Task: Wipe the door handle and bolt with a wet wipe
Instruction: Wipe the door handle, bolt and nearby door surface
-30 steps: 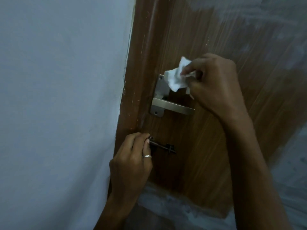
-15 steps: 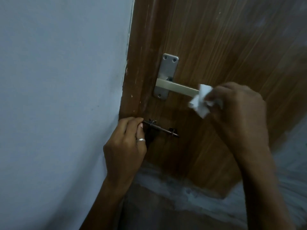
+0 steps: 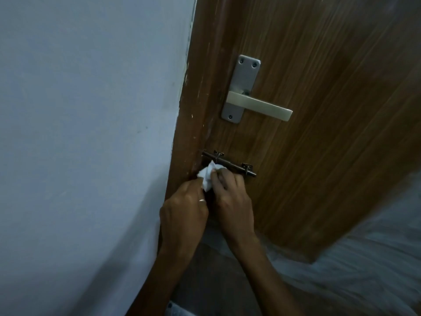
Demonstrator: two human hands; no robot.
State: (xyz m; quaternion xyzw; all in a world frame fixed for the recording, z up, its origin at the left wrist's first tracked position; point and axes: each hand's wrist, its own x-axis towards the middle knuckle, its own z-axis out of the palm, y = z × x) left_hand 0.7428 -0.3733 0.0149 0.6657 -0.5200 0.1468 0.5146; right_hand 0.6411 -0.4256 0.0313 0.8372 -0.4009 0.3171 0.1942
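**Bolt: snag and pinch hazards**

Fingers (image 3: 217,177) of my right hand (image 3: 232,201) pinch the wet wipe (image 3: 206,176) against the left end of the bolt (image 3: 230,165). My left hand (image 3: 184,210) curls beside it, grip unclear. Likely faults: the wipe catches a bracket (image 3: 218,154) and tears; the bolt slides and nips a fingertip; the knob end (image 3: 250,174) goes unwiped. The door handle (image 3: 259,106) sits above, clear of both hands.

Both forearms rise from below, hands side by side and close together. Right hand (image 3: 232,201): fingers curled, tips pinching the wet wipe (image 3: 206,176), which bunches just beyond them. Left hand (image 3: 184,208): fingers curled, ring (image 3: 201,200) on one, tips at the wipe's near edge; what they grip is hidden.
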